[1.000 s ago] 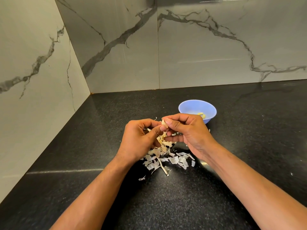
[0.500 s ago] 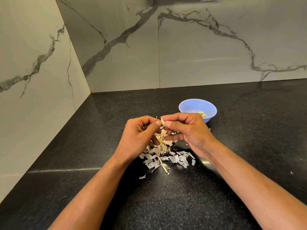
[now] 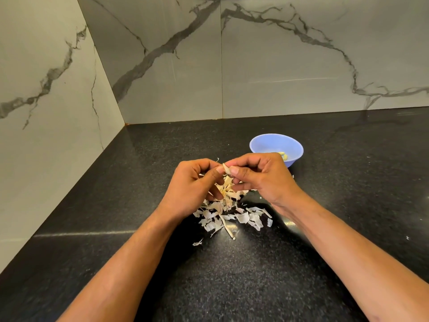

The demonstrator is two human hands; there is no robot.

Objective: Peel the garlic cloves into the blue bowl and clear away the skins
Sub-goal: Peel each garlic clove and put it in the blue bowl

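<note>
Garlic clove point(image 3: 226, 170), pale and pointed, sits pinched between the thumbs and fingertips of our two hands, above the pile of skins point(image 3: 228, 211) and on the near-left side of the blue bowl point(image 3: 276, 147). Our left hand point(image 3: 193, 185) has its fingers curled inward, the thumb tip pressing the clove's left side; our right hand point(image 3: 262, 176) has its fingers curled too, thumb and forefinger gripping the clove's right side. Both hands thus clasp the one clove, which shows only as a small tip between the nails.

The blue bowl stands on the black countertop point(image 3: 232, 275), well short of the marble back wall point(image 3: 278, 66), with bare counter behind it and to its right. To the bowl's left the counter runs to the side wall point(image 3: 46, 112), which meets the back wall in a corner. Nearer to us than the bowl, the skins lie scattered between our forearms, with a thin stalk point(image 3: 228, 230) at the pile's near edge.

Our right hand covers the bowl's near rim and part of its inside; a yellowish peeled clove point(image 3: 283, 155) shows just past the knuckles. How much skin clings to the held clove we cannot tell. Both forearms are cut off at the lower frame edge.
</note>
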